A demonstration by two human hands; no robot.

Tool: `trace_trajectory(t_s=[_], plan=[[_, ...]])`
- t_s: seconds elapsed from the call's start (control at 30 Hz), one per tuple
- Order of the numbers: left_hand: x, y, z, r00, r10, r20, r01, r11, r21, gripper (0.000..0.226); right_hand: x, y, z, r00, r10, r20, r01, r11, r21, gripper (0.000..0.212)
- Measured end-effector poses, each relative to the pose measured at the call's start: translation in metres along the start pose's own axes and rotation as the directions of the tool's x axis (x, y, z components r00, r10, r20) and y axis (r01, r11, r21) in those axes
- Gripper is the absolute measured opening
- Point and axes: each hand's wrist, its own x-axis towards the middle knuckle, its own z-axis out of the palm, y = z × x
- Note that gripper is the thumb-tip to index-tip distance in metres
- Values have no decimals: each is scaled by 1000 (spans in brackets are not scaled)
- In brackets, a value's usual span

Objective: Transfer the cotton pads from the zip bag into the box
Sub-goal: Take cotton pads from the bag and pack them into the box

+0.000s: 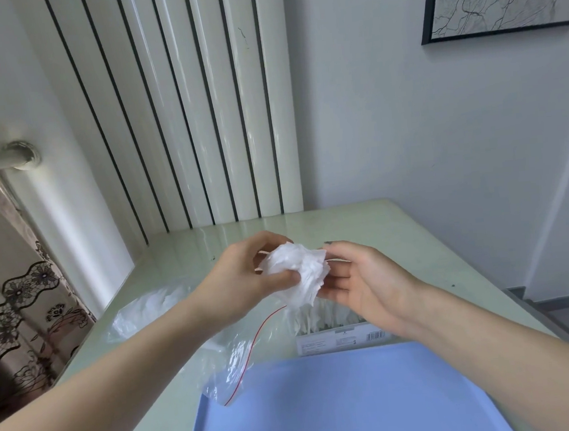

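Observation:
A white bunch of cotton pads (300,272) is held in the air between both hands, above the table. My left hand (247,277) pinches its left side with thumb and fingers. My right hand (354,278) cups its right side with fingers spread against it. Below them lies the clear zip bag (233,357) with a red seal line, crumpled and partly over the tray. The white box (338,337) with a barcode label stands under my right hand, with more pads (319,317) showing inside; its far side is hidden by my hand.
A blue tray (344,406) lies at the near edge of the pale green table (362,218). Another clear plastic bag (147,310) lies to the left. A white radiator (197,102) and wall stand behind; a patterned curtain (19,307) hangs at the left.

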Motion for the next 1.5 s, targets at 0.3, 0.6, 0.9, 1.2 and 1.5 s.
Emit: trace_trajectory(t_s=[0.3, 0.6, 0.9, 1.2, 1.5], plan=[[-2, -5, -1, 973, -173, 155, 231, 803, -549, 31, -5, 5, -4, 994, -86, 62, 90, 994, -61, 27], [0, -2, -2, 967, -153, 204, 249, 747, -617, 39, -6, 3, -5, 995, -103, -13, 103, 995, 10, 17], [3, -2, -2, 971, -135, 199, 235, 715, -659, 39, -8, -2, -3, 994, -107, -37, 108, 993, 36, 28], [4, -2, -11, 977, -138, 163, 213, 699, -682, 37, 1, -2, -11, 958, -136, -254, 126, 990, -57, 16], [12, -2, 9, 977, -91, 191, 167, 885, -434, 39, 4, 1, 8, 972, -188, -141, 161, 970, -182, 24]])
